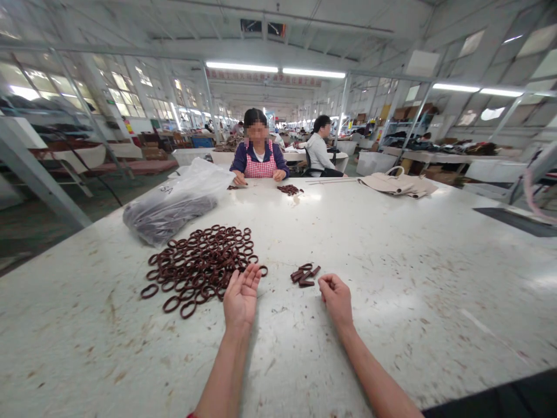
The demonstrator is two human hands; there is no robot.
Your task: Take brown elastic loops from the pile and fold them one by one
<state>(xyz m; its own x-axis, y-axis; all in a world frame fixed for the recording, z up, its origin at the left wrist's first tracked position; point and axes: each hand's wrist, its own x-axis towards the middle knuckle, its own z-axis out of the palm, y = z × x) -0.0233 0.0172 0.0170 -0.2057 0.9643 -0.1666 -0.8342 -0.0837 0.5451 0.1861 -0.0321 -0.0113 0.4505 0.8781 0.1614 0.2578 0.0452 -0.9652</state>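
Observation:
My left hand (pixel 242 299) lies palm up at the right edge of a heap of dark brown leather-like loops (pixel 204 255), fingers stretched out and nothing resting on the palm. One loop (pixel 263 270) sits just past its fingertips. To the right, my right hand (pixel 336 297) is closed, thumb and fingers pressed together; whatever they may hold is hidden. Just left of those fingertips is a small pile of flattened brown loops (pixel 306 275), apart from the large heap.
A clear plastic bag of dark material (pixel 169 203) stands behind the heap on the white table (pixel 391 348). Across the table, a person in a checked apron (pixel 260 165) handles small brown pieces (pixel 289 190). Beige bag pieces (pixel 394 184) lie at the far right, a dark mat (pixel 517 222) nearer.

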